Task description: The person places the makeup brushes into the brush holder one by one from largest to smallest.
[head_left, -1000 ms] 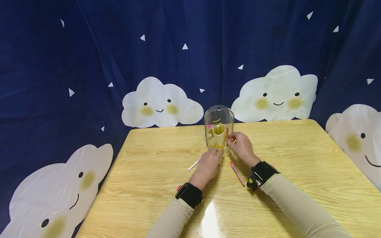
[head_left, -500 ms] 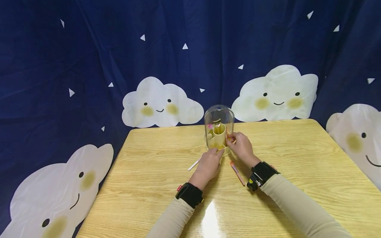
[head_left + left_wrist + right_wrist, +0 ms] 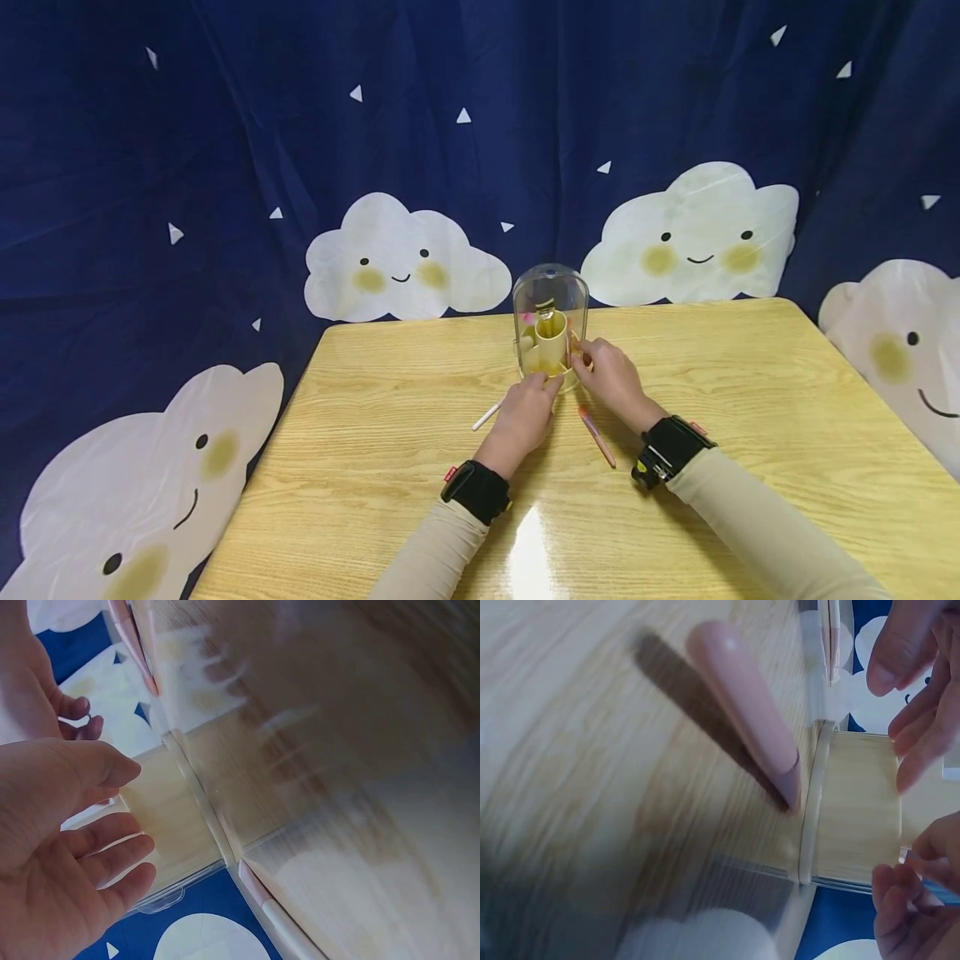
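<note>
A cream cup-style brush holder with a clear dome [image 3: 551, 287] stands near the table's back edge. In its middle rises a round cream cup [image 3: 552, 337]. My left hand [image 3: 522, 417] lies at its front rim, with relaxed fingers apart in the left wrist view. My right hand [image 3: 611, 375] is at the holder's right side, thumb and curled fingertips close together. What lies between those fingertips is too small to tell. A thin pinkish makeup brush [image 3: 568, 337] shows beside them, inside the dome; its lower part is hidden.
A pink makeup brush [image 3: 597, 437] lies on the table in front of the holder, also large in the right wrist view. A white-handled brush [image 3: 487, 414] lies left of it, partly behind my left hand. A dark blue curtain with clouds hangs behind the wooden table [image 3: 375, 467].
The orange-tipped brush by my right fingers has gone down into the holder's right side. My right wrist has shifted slightly right and turned. My left hand has stayed put.
</note>
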